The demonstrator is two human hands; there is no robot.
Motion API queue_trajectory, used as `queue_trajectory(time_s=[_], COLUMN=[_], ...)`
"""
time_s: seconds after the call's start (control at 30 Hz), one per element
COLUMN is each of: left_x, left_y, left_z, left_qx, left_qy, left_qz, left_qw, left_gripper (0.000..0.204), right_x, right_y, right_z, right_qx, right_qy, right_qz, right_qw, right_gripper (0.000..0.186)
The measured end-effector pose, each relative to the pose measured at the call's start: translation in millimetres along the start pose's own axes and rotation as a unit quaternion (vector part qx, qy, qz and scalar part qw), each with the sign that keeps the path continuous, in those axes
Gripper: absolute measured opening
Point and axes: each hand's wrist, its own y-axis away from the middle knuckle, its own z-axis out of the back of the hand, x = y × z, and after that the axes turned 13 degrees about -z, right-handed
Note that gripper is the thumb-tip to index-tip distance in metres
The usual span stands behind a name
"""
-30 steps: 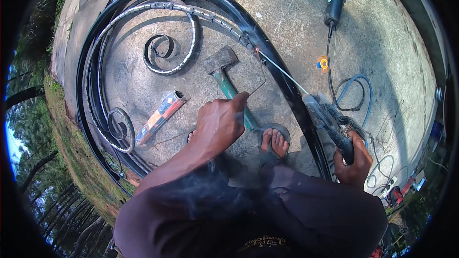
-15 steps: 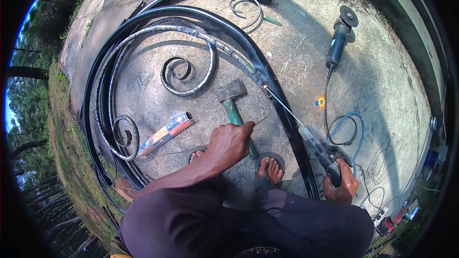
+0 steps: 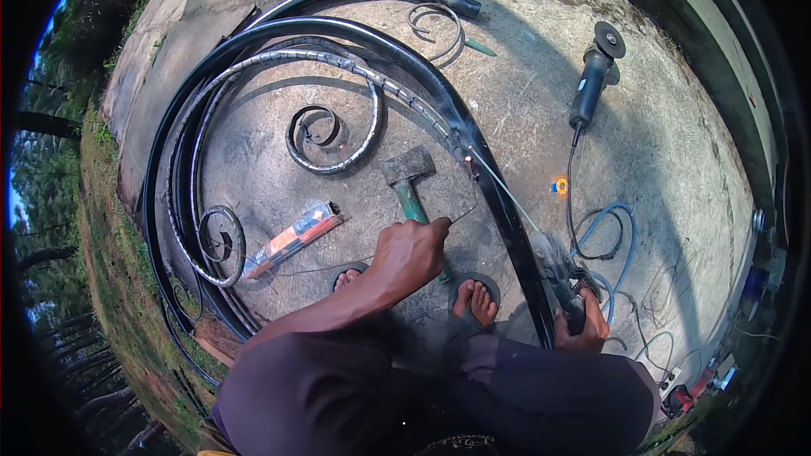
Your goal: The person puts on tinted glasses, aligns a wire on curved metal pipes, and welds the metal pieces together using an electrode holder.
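Note:
My right hand (image 3: pixel 585 334) grips a black electrode holder (image 3: pixel 572 308) at the lower right. From it a thin welding rod (image 3: pixel 512 194) slants up to the spot where the curved black metal tube (image 3: pixel 449 93) meets a scrolled metal bar (image 3: pixel 376 76). A small bright glow shows at the rod's tip. In my closed left hand (image 3: pixel 411 253) is a thin wire (image 3: pixel 464 214), whose bent end points toward that joint; its other end trails out to the left. Beneath the left hand lies a hammer (image 3: pixel 408 166) with a green handle, partly covered.
A red and blue packet (image 3: pixel 294 239) lies left of the hammer. An angle grinder (image 3: pixel 592 80) rests at the upper right, its cord running down near a blue cable (image 3: pixel 632 241). An orange ring (image 3: pixel 559 187) sits on the concrete. A power strip (image 3: pixel 670 382) is at lower right.
My right hand and the electrode holder have shifted left, closer to the black tube, and the rod stands steeper. Its tip stays at the joint. My left hand has hardly moved.

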Motion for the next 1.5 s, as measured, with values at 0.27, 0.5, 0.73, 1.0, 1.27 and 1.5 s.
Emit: queue_trajectory(time_s=[0.27,0.5,0.73,1.0,1.27,1.5], left_x=[-1.2,-0.5,1.5,-2.3,-3.1,-1.5], left_y=[-2.5,-0.4,1.6,-1.3,-1.4,0.4], left_z=[-0.9,-1.3,-1.7,-2.9,-2.2,-6.5], left_qx=[-0.01,-0.018,-0.017,-0.027,-0.015,-0.038], left_qy=[-0.002,-0.002,-0.012,0.009,-0.004,-0.012], left_qz=[0.002,0.005,-0.009,0.003,-0.001,-0.004], left_qw=[1.0,1.0,1.0,1.0,1.0,0.999], left_gripper=[0.02,0.019,0.022,0.023,0.024,0.026], right_x=[4.1,14.6,6.6,1.8,1.9,4.8], right_y=[0.8,-0.4,0.5,0.9,0.2,0.3], right_z=[3.2,4.2,1.9,0.8,0.6,1.6], right_qx=[0.048,0.055,0.057,0.041,0.044,0.049], right_qy=[0.004,0.0,-0.005,-0.011,0.006,0.012], right_qz=[-0.05,-0.067,-0.051,-0.043,-0.023,-0.026], right_qw=[0.998,0.996,0.997,0.998,0.999,0.998], right_gripper=[0.053,0.051,0.05,0.051,0.052,0.051])
